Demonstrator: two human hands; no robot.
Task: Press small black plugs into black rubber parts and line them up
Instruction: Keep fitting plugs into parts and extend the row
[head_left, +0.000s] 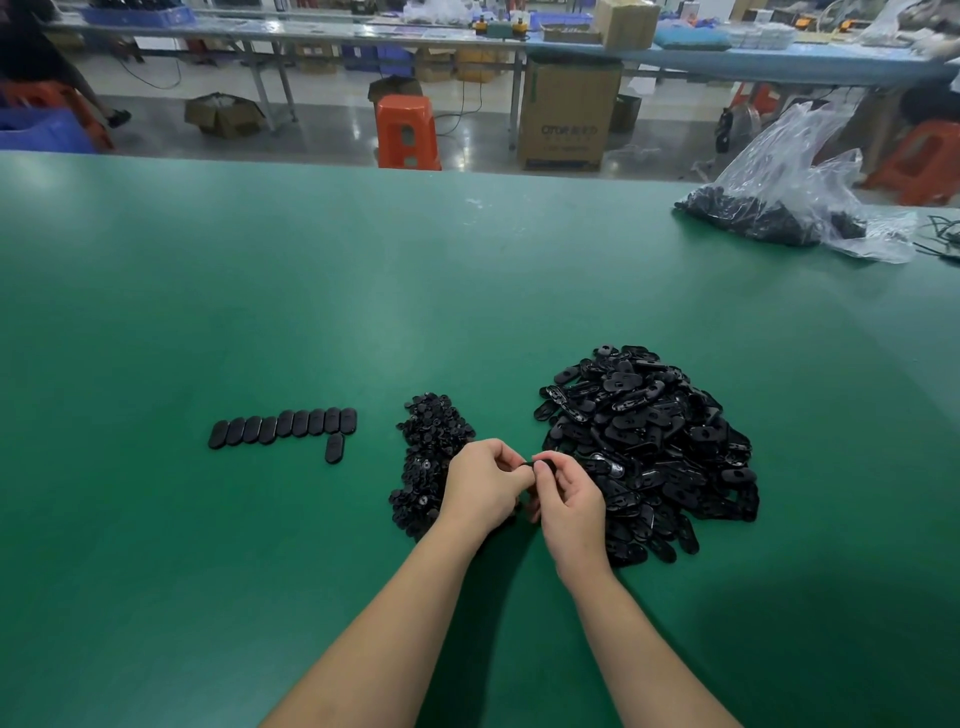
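My left hand (483, 486) and my right hand (569, 496) meet over the green table (363, 291), and together they pinch one small black rubber part (530, 464) between their fingertips. Whether a plug is in it is hidden by my fingers. A heap of small round black plugs (428, 457) lies just left of my left hand. A bigger heap of oval black rubber parts (654, 441) sits to the right of my right hand. At the left, several oval parts lie side by side in a row (283, 426), with one more part (334, 448) below the row's right end.
A clear plastic bag (795, 197) with more black parts lies at the table's far right. Beyond the far edge stand an orange stool (408, 132), a cardboard box (569, 114) and another long workbench (467, 36).
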